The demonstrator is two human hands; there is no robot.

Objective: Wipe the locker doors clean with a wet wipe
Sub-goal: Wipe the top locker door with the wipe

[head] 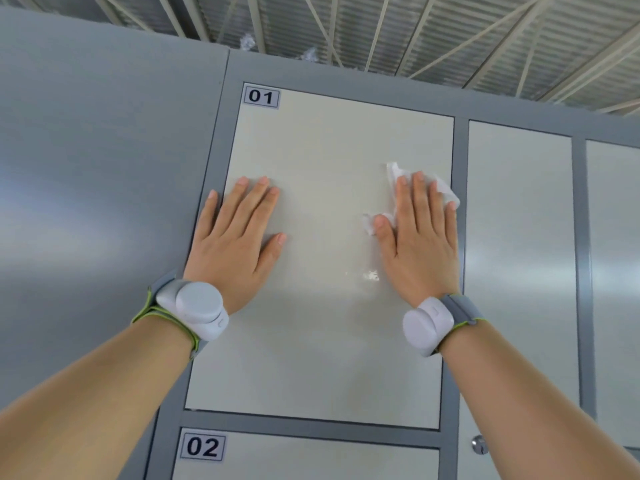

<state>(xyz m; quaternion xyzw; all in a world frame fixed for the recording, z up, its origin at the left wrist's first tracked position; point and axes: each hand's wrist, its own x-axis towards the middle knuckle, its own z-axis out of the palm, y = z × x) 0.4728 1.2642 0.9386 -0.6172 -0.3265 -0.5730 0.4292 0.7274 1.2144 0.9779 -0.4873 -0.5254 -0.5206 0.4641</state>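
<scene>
Wet wipe (446, 192) mostly hidden under flat right hand (420, 244)

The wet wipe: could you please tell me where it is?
In the head view, the wet wipe is under the right hand, pressed on the right side of locker door 01.

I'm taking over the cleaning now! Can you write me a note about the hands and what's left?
Left hand: open, flat on door 01, near its left edge.
Right hand: open, pressing the wipe flat on 01's right side.
Done: wet marks show on 01 by the right hand.
Left: the rest of 01, then door 02 below and the doors to the right.
</scene>
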